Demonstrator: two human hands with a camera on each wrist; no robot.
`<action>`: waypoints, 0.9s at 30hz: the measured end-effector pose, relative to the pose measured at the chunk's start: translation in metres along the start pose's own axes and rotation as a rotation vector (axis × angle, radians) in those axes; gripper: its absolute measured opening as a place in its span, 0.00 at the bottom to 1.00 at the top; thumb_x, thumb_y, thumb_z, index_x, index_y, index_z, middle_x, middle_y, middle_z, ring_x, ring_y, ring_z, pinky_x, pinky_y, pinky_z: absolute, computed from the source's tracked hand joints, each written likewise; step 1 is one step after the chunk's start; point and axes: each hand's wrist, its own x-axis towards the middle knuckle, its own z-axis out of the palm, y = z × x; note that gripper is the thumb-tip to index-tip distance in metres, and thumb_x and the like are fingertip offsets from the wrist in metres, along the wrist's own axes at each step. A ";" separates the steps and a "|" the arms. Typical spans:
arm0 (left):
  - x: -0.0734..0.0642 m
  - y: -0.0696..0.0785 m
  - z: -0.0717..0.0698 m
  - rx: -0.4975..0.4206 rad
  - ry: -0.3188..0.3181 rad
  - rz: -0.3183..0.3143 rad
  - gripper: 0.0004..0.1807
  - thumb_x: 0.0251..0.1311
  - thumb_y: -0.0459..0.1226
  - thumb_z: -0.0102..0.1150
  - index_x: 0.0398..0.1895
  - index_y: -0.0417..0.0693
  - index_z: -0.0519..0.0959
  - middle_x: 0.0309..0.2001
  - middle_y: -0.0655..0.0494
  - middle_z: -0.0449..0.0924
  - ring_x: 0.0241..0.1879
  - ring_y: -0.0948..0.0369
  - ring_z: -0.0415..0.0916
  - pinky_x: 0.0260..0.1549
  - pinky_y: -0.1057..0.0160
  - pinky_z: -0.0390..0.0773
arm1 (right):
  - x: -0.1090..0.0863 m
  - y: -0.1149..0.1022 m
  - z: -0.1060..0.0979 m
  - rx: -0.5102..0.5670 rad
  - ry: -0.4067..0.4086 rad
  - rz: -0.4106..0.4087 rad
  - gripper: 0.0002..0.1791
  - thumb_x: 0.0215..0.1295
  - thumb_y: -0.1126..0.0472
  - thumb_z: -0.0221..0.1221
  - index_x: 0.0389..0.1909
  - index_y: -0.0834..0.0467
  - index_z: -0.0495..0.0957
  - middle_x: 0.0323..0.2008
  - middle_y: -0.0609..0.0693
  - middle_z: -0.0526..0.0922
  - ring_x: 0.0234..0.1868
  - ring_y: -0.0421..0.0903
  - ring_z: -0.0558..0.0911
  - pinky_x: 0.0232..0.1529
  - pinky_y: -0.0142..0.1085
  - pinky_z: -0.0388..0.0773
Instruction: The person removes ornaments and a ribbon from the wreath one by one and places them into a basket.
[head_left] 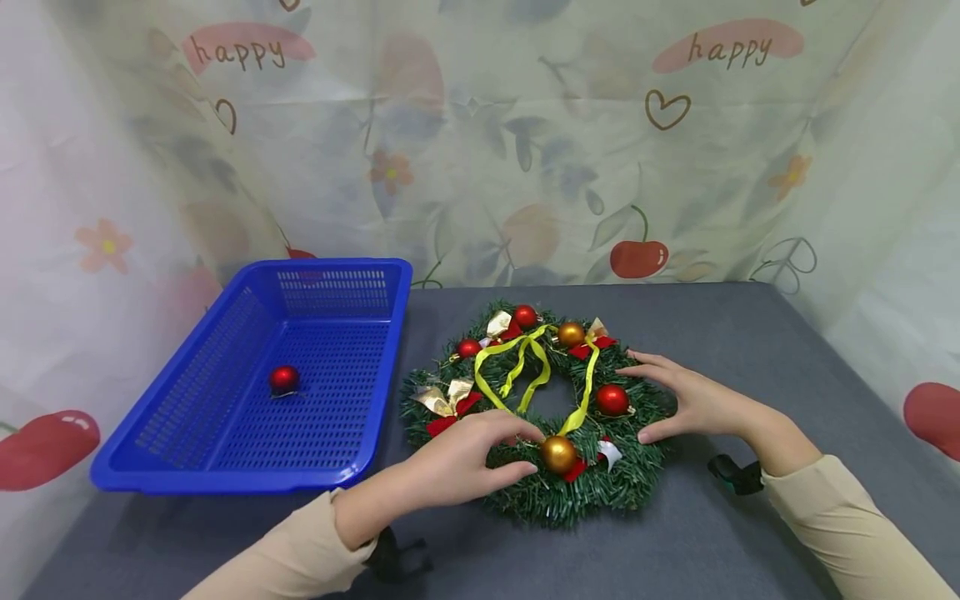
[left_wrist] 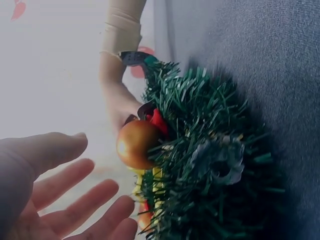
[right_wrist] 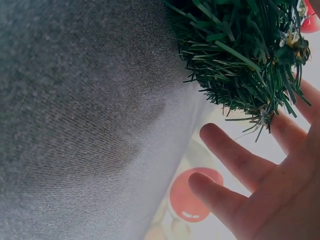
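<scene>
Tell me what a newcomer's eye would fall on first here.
Probably the green wreath, lying on the gray table with a yellow ribbon across its top, the left hand over its near part and the right hand at its right edge. Then the bright blue basket to its left, with one red ball lying inside.

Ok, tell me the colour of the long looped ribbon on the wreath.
The ribbon is bright yellow; it shows best in the head view.

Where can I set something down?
Bare table shows beyond the right hand, toward the cloth, and in front of the wreath, between the sleeves. The blue basket has room around its red ball. Crowded: between basket and wreath, and on the wreath.
</scene>
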 end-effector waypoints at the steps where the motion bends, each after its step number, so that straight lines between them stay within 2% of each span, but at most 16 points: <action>1: 0.001 0.000 0.001 0.000 0.010 0.004 0.17 0.63 0.41 0.56 0.54 0.50 0.76 0.52 0.55 0.78 0.50 0.59 0.76 0.50 0.62 0.76 | 0.000 0.000 0.000 -0.001 0.000 0.002 0.46 0.46 0.41 0.68 0.66 0.53 0.64 0.71 0.64 0.50 0.68 0.68 0.56 0.56 0.66 0.62; 11: 0.009 -0.002 0.014 0.027 0.090 0.008 0.17 0.60 0.41 0.59 0.53 0.52 0.76 0.50 0.56 0.78 0.49 0.60 0.75 0.50 0.65 0.75 | 0.000 0.000 0.000 0.016 -0.002 0.000 0.45 0.47 0.42 0.68 0.66 0.54 0.64 0.71 0.65 0.50 0.68 0.69 0.55 0.56 0.66 0.61; 20: 0.019 -0.003 0.029 0.090 0.065 -0.005 0.21 0.58 0.43 0.61 0.56 0.54 0.74 0.51 0.58 0.76 0.50 0.63 0.75 0.48 0.68 0.76 | -0.001 -0.002 0.001 0.023 0.003 0.010 0.45 0.47 0.43 0.68 0.66 0.54 0.63 0.71 0.64 0.50 0.68 0.68 0.55 0.56 0.67 0.61; 27: 0.023 -0.006 0.037 0.122 0.086 0.001 0.23 0.57 0.43 0.63 0.56 0.54 0.74 0.51 0.57 0.76 0.48 0.63 0.76 0.46 0.68 0.76 | 0.000 -0.001 0.002 0.020 0.008 0.018 0.45 0.47 0.42 0.68 0.66 0.53 0.63 0.71 0.63 0.50 0.68 0.67 0.56 0.57 0.66 0.62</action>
